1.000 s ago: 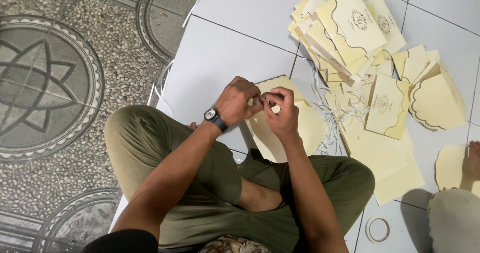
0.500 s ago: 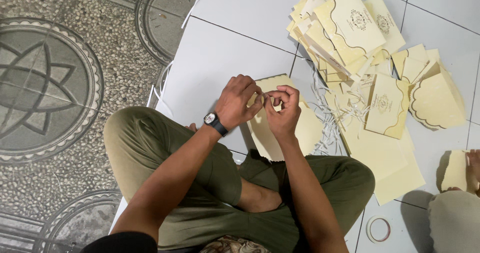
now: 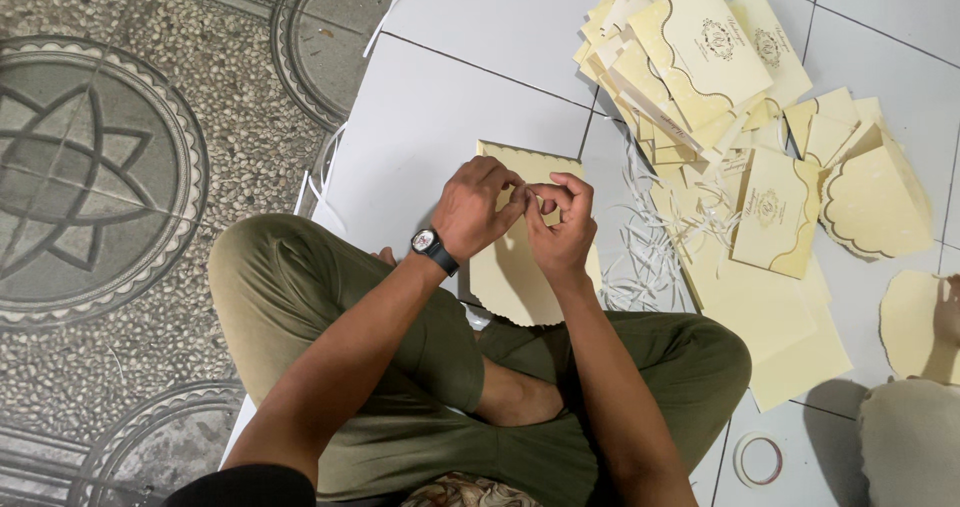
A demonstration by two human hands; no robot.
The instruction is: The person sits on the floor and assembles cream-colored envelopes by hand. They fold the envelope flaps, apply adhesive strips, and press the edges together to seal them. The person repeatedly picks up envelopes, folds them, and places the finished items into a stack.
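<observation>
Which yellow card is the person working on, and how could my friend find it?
Start at the person sitting cross-legged in green trousers on the white tiled floor. Both hands, the left hand with a wristwatch and the right hand, pinch over one cream card. Unlike the heaped cards beyond, it lies alone, with scalloped edges.

Whatever the left hand [image 3: 478,207] and right hand [image 3: 560,227] pinch, hidden behind fingers over the cream card [image 3: 510,277].

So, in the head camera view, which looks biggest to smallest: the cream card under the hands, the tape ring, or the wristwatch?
1. The cream card, by far the largest, though the hands partly cover it.
2. The tape ring on the tile.
3. The wristwatch, slightly smaller; it sits nearer the camera, so the last two are close.
</observation>
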